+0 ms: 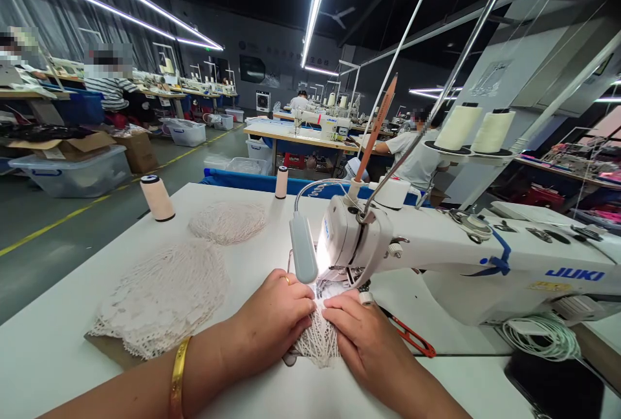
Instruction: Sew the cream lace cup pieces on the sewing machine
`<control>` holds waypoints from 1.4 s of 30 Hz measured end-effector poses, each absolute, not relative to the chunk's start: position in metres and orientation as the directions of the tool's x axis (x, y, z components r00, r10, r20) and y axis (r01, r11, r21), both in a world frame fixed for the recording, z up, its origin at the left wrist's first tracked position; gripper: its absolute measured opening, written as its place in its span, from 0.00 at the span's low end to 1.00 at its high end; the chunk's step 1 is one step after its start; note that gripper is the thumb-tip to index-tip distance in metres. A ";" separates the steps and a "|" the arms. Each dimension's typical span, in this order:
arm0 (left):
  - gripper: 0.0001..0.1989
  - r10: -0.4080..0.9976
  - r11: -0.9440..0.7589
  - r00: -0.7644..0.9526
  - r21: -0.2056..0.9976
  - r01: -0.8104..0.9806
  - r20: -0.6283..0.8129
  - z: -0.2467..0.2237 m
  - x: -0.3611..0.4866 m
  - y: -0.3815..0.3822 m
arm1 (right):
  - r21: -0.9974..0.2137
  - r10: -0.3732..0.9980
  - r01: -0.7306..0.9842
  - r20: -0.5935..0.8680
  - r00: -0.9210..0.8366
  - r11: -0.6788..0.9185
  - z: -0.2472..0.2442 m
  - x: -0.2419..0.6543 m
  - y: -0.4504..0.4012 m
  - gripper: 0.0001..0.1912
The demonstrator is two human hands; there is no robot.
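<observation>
A white lace piece (317, 341) lies under the needle area of the sewing machine (359, 238), lit by a small lamp (304, 247). On its left side, my left hand (276, 309) is closed on the lace, fingers bent and pressed together. From the right, my right hand (366, 335) grips the lace's other edge, thumb tucked low and fingertips close to the presser foot. The needle and the stitching point are mostly hidden by glare and fingers. To the left rests a stack of lace pieces (162, 296), with a smaller lace pile (227, 222) behind it.
Two thread cones, one near the table's left edge (158, 198) and another (281, 183) farther back, stand upright. Red-handled thread snips (412, 335) lie right of my right hand. A coiled white cable (541, 338) and a dark phone-like slab (553, 380) are at the right.
</observation>
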State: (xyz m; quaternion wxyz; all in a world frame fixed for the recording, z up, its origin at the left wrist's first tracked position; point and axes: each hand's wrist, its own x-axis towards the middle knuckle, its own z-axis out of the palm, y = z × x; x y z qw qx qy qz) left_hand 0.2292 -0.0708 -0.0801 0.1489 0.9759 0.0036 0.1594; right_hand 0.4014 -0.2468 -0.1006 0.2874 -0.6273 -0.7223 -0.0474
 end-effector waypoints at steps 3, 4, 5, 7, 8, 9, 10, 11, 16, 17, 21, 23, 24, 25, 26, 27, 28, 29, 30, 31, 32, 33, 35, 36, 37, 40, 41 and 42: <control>0.09 0.054 -0.954 0.936 0.296 -0.055 0.349 -0.082 0.228 -0.072 | -0.278 0.874 0.941 0.485 -0.036 0.193 -0.100 0.401 -0.249 0.21; 0.09 0.033 -0.950 0.926 0.298 -0.088 0.377 -0.082 0.227 -0.073 | -0.274 0.871 0.942 0.490 -0.036 0.193 -0.099 0.401 -0.250 0.21; 0.10 0.005 -0.946 0.913 0.298 -0.128 0.407 -0.083 0.225 -0.075 | -0.270 0.867 0.941 0.496 -0.043 0.201 -0.099 0.401 -0.251 0.21; 0.10 -0.061 -0.936 0.888 0.282 -0.209 0.455 -0.083 0.220 -0.080 | -0.266 0.858 0.935 0.508 -0.070 0.234 -0.097 0.401 -0.254 0.21; 0.10 -0.089 -0.933 0.880 0.270 -0.237 0.467 -0.083 0.218 -0.083 | -0.268 0.859 0.931 0.505 -0.085 0.250 -0.097 0.400 -0.256 0.21; 0.10 -0.108 -0.931 0.874 0.259 -0.255 0.473 -0.082 0.216 -0.086 | -0.272 0.862 0.926 0.497 -0.098 0.262 -0.096 0.400 -0.257 0.20; 0.10 -0.123 -0.930 0.873 0.252 -0.267 0.472 -0.082 0.214 -0.088 | -0.278 0.867 0.921 0.487 -0.109 0.271 -0.096 0.399 -0.258 0.19; 0.10 -0.135 -0.928 0.873 0.248 -0.277 0.469 -0.081 0.213 -0.090 | -0.283 0.872 0.918 0.476 -0.115 0.276 -0.095 0.399 -0.259 0.18; 0.10 -0.139 -0.932 0.869 0.234 -0.277 0.476 -0.080 0.213 -0.091 | -0.293 0.878 0.915 0.463 -0.119 0.279 -0.094 0.398 -0.259 0.17; 0.10 -0.135 -0.935 0.867 0.229 -0.272 0.479 -0.081 0.214 -0.091 | -0.294 0.877 0.915 0.467 -0.116 0.277 -0.095 0.398 -0.259 0.18; 0.09 -0.128 -0.945 0.872 0.209 -0.252 0.472 -0.087 0.216 -0.087 | -0.270 0.879 0.930 0.466 -0.102 0.250 -0.097 0.398 -0.257 0.18; 0.08 -0.118 -0.949 0.871 0.203 -0.240 0.476 -0.090 0.217 -0.086 | -0.248 0.883 0.939 0.457 -0.106 0.240 -0.098 0.398 -0.256 0.18; 0.08 -0.116 -0.951 0.868 0.200 -0.238 0.482 -0.092 0.218 -0.085 | -0.239 0.884 0.942 0.454 -0.106 0.236 -0.098 0.398 -0.255 0.18; 0.07 -0.117 -0.951 0.865 0.196 -0.239 0.489 -0.093 0.218 -0.085 | -0.235 0.886 0.944 0.452 -0.103 0.230 -0.098 0.398 -0.255 0.18; 0.07 -0.117 -0.952 0.863 0.192 -0.238 0.492 -0.094 0.219 -0.085 | -0.235 0.888 0.947 0.449 -0.097 0.221 -0.098 0.399 -0.255 0.18; 0.07 -0.114 -0.954 0.865 0.190 -0.233 0.489 -0.094 0.219 -0.084 | -0.237 0.891 0.948 0.444 -0.088 0.212 -0.098 0.399 -0.255 0.18; 0.07 -0.108 -0.956 0.869 0.190 -0.225 0.483 -0.094 0.219 -0.084 | -0.240 0.894 0.949 0.440 -0.080 0.203 -0.099 0.400 -0.255 0.18; 0.07 -0.100 -0.958 0.874 0.190 -0.213 0.476 -0.095 0.219 -0.084 | -0.242 0.897 0.951 0.435 -0.071 0.193 -0.099 0.400 -0.255 0.18; 0.07 -0.087 -0.962 0.879 0.191 -0.197 0.468 -0.095 0.220 -0.084 | -0.243 0.900 0.952 0.432 -0.065 0.185 -0.100 0.401 -0.255 0.19; 0.08 -0.073 -0.965 0.885 0.190 -0.178 0.460 -0.095 0.220 -0.084 | -0.242 0.901 0.954 0.431 -0.059 0.178 -0.101 0.402 -0.254 0.19; 0.08 -0.060 -0.968 0.892 0.191 -0.161 0.448 -0.095 0.221 -0.084 | -0.239 0.901 0.956 0.430 -0.051 0.169 -0.102 0.402 -0.254 0.20; 0.08 -0.049 -0.971 0.898 0.190 -0.146 0.438 -0.095 0.221 -0.083 | -0.237 0.902 0.959 0.430 -0.043 0.158 -0.103 0.402 -0.253 0.20; 0.08 -0.036 -0.973 0.907 0.191 -0.127 0.419 -0.095 0.224 -0.082 | -0.231 0.901 0.963 0.432 -0.028 0.141 -0.105 0.403 -0.251 0.21; 0.08 -0.032 -0.973 0.912 0.195 -0.122 0.410 -0.095 0.225 -0.081 | -0.227 0.901 0.965 0.432 -0.023 0.134 -0.106 0.403 -0.250 0.21; 0.08 -0.029 -0.973 0.913 0.198 -0.119 0.406 -0.095 0.227 -0.079 | -0.224 0.902 0.966 0.431 -0.018 0.126 -0.106 0.403 -0.249 0.22; 0.09 -0.017 -0.976 0.909 0.192 -0.107 0.417 -0.095 0.231 -0.075 | -0.202 0.903 0.974 0.430 -0.005 0.102 -0.108 0.404 -0.246 0.23; 0.10 -0.014 -0.978 0.908 0.183 -0.099 0.420 -0.094 0.233 -0.074 | -0.189 0.903 0.978 0.429 0.002 0.087 -0.108 0.404 -0.245 0.24; 0.11 -0.011 -0.981 0.907 0.172 -0.092 0.422 -0.094 0.234 -0.073 | -0.174 0.906 0.982 0.423 0.010 0.070 -0.109 0.405 -0.244 0.24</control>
